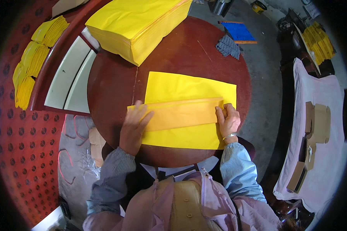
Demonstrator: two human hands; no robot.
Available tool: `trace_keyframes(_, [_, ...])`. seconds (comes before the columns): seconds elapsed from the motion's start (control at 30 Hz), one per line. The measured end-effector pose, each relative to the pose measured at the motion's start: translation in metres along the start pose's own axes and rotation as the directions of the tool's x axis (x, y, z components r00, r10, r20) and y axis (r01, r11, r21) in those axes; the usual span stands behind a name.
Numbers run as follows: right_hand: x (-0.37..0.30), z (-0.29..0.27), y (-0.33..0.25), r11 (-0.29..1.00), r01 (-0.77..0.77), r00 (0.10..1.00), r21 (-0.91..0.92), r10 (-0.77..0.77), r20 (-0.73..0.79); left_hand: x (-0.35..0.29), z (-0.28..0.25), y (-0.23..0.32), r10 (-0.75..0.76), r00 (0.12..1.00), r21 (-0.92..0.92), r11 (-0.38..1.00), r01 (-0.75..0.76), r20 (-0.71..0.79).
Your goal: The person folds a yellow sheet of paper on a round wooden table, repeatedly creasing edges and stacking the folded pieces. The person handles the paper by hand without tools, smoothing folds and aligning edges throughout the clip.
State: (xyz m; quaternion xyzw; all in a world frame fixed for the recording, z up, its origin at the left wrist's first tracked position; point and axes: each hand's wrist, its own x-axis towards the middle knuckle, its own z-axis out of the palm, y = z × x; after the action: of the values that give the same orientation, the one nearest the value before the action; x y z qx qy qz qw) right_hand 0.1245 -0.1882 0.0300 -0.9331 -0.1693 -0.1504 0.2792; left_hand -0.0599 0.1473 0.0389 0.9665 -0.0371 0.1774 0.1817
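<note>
A bright yellow fabric sheet (189, 84) lies flat on a round dark-red table. Across its middle runs a folded orange-yellow fabric strip (181, 113), its left end reaching past the sheet's edge. My left hand (137, 123) rests over that left end, fingers spread, slightly smeared by motion. At the strip's right end my right hand (229, 120) has its fingers curled, thumb and forefinger pinching the edge. A tall stack of yellow fabric sheets (142, 27) stands beyond, at the table's far left.
Bundles of folded yellow fabric (34, 57) lie on a red patterned cover at left, beside a cabinet with pale panels (71, 77). A pink cloth-covered surface (327, 169) at right bears opened cardboard boxes (320, 123). A blue mat (238, 31) lies on the floor beyond the table.
</note>
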Motion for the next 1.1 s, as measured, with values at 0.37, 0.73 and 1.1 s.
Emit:
trace_keyframes(0.37, [0.004, -0.012, -0.015, 0.997, -0.051, 0.998, -0.051, 0.053, 0.024, 0.036, 0.063, 0.074, -0.515, 0.846, 0.295, 0.837, 0.461, 0.136])
trace_keyframes(0.73, [-0.022, 0.044, -0.079, 0.880, 0.428, 0.853, -0.205, -0.319, 0.412, 0.037, 0.055, 0.074, -0.576, 0.801, 0.391, 0.783, 0.484, 0.162])
trace_keyframes(1.1, [-0.016, -0.011, -0.041, 0.801, 0.402, 0.912, -0.444, -0.307, 0.272, 0.019, 0.042, 0.042, -0.555, 0.823, 0.334, 0.804, 0.493, 0.121])
